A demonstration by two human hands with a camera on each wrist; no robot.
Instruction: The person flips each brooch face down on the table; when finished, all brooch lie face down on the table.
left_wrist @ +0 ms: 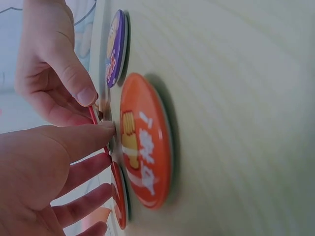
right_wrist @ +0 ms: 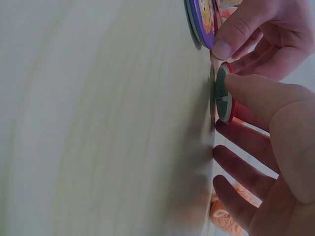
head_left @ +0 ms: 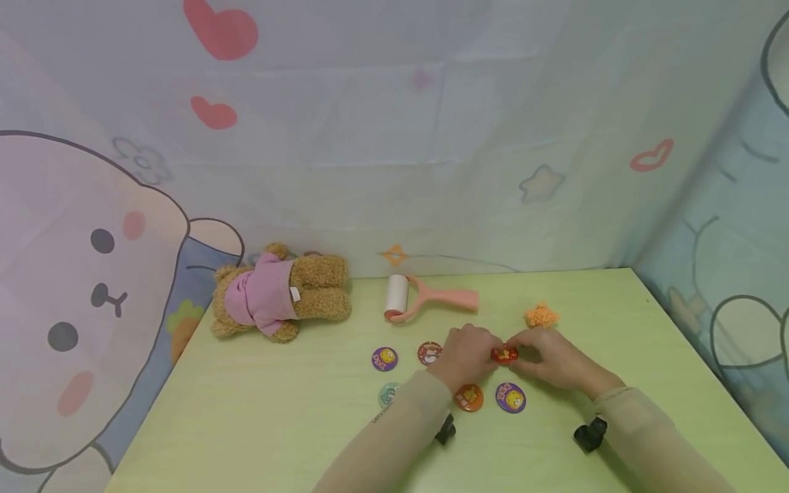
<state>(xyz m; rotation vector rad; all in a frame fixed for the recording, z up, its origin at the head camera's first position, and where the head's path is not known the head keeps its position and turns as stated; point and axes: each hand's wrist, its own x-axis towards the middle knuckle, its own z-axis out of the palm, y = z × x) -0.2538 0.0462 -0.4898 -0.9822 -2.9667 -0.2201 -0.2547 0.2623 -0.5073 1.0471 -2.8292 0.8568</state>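
Head view: teal badge (head_left: 387, 393) partly covered by left sleeve (head_left: 401, 431) (lettering there too small to read); red-and-white badge (head_left: 428, 352) overlapped by left hand (head_left: 466, 356). Pinched red badge (head_left: 505, 355): sides hidden under left hand and right hand (head_left: 557, 359), print too small to make out. Lower edge crops left sleeve and right sleeve (head_left: 647, 424). Right wrist view: purple badge (right_wrist: 204, 20) cut off at top; orange yarn piece (right_wrist: 223, 217) partly behind right hand's fingers, full shape hidden there.

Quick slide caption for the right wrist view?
Right grip pinching a round red-rimmed badge, green back showing; orange yarn bundle beyond.
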